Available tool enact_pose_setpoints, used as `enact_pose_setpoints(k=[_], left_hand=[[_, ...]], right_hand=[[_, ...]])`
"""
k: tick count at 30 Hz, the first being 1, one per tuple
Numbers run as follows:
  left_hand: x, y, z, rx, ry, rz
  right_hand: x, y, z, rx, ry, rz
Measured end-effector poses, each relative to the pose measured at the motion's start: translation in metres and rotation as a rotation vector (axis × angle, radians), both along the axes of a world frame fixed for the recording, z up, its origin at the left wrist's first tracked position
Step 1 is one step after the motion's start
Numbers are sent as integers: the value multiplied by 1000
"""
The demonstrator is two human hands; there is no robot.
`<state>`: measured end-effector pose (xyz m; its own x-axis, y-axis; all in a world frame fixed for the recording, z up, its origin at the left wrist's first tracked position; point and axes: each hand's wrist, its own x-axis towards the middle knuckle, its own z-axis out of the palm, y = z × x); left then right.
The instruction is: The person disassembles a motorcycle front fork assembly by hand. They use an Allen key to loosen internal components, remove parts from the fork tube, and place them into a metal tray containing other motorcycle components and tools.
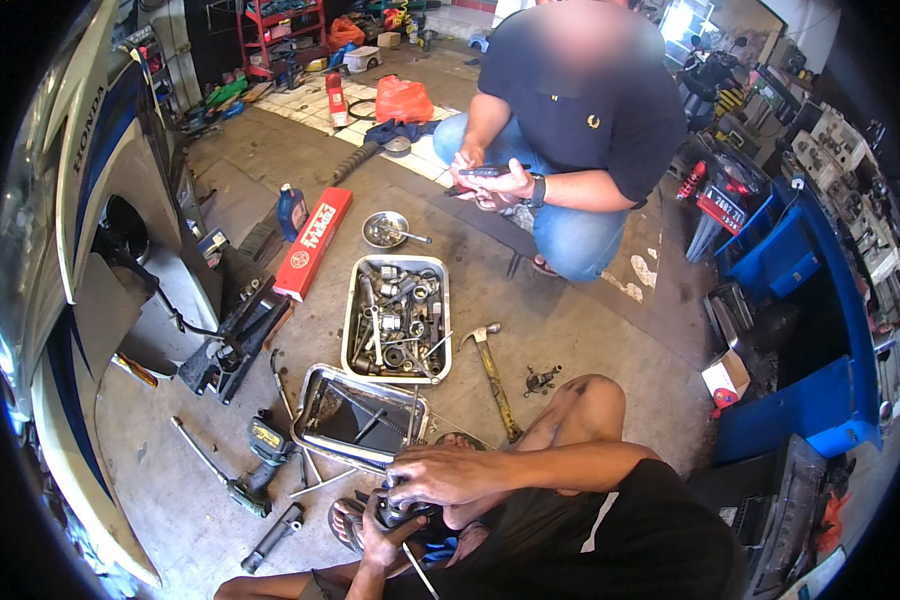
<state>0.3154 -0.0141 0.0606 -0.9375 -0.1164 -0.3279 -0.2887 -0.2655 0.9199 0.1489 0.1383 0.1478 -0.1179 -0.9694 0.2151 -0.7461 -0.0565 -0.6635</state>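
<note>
**Ana:** Hands low at six o'clock there. The right hand (448,473) lay across the top of a small dark metal part (402,508), fingers curled over it and gripping.

**Ben:** And the left hand (380,540) came up from underneath, fingers wrapped round the same part. So both were closed on it, held just above the person's knee and a sandal (346,524).

**Ana:** Right. The part itself was mostly hidden between the two hands; I couldn't tell what it was.

**Ben:** Just at eleven o'clock from the hands sat a shallow metal tray (320,440), dark inside, with a thin tool lying in it.

**Ana:** Beyond that, at twelve o'clock, a deeper tray (353,300) was packed with sockets and wrenches. A hammer (492,370) lay on the floor just beside it, at about one o'clock from the hands, handle pointing toward the knee.

**Ben:** Off at nine o'clock a cordless drill (268,445) rested on the concrete, with a long bar (198,450) near it.

**Ana:** Further out, at eleven o'clock, a red box (313,243) lay flat next to a blue bottle (291,211). A small round bowl (384,229) sat above the socket tray.

**Ben:** And at twelve o'clock, well apart, another person (570,110) crouched in a dark shirt and jeans, holding a phone (485,172) in both hands.

**Ana:** A scooter's white and blue body (90,200) filled the nine to ten o'clock side.
</note>
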Motion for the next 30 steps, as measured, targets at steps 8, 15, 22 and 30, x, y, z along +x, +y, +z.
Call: enact_pose_setpoints(k=[8,15,22,30], left_hand=[[7,-5,-10,-163,-24,-45],[9,-4,0,-23,4,-111],[9,-5,-5,2,72,-73],[9,-6,0,161,-22,-65]], right_hand=[[-4,-5,1,152,23,98],[-7,-8,21,100,139,175],[-10,-6,5,-26,-4,135],[-24,0,-10,58,67,87]])
